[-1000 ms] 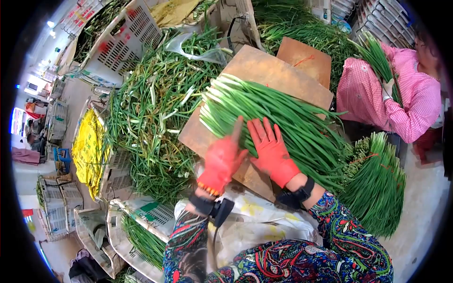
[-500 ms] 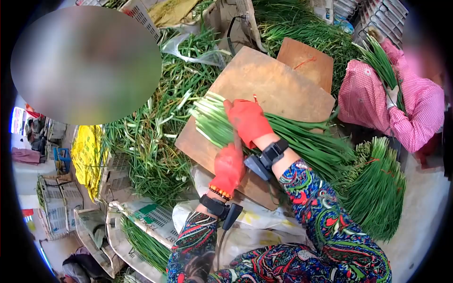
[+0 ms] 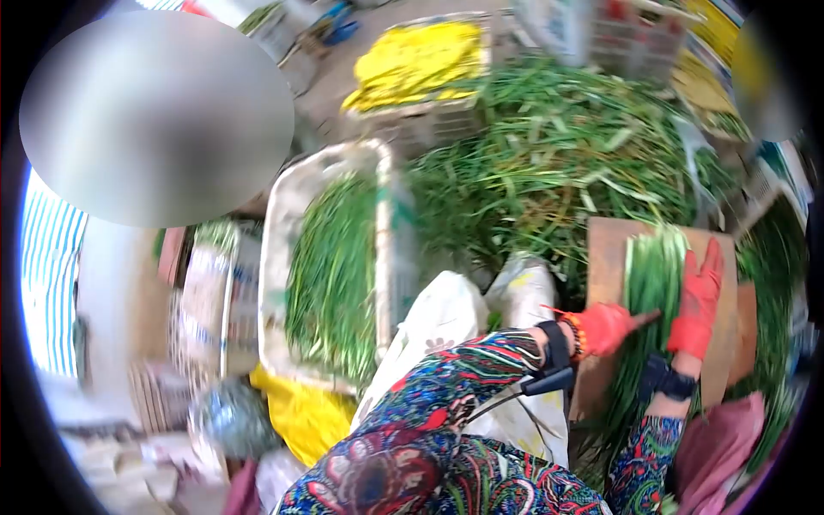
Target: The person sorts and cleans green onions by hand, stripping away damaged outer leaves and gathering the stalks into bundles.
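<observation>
A bundle of long green stalks with pale ends (image 3: 657, 270) lies on a brown board (image 3: 608, 245). My right hand (image 3: 699, 300), in a red glove, rests along the bundle's right side with fingers stretched out and apart. On the bundle's left is my left hand (image 3: 599, 330), also red-gloved, its fingers mostly folded. A narrow dark tip juts from it onto the stalks; whether this is a finger or a held object is too blurred to tell. A thin red strand (image 3: 554, 312) shows beside my left wrist.
A white crate (image 3: 268, 296) of green stalks stands left of my legs. Loose greens (image 3: 558, 154) are heaped beyond the board. Behind them stands a basket with yellow cloth (image 3: 421, 60). A yellow bag (image 3: 300, 421) lies below the crate.
The view has swung left, so board and bundle now appear at the right. My right hand has left its place across the stalks and lies along their side; the co-worker in pink is out of view.
</observation>
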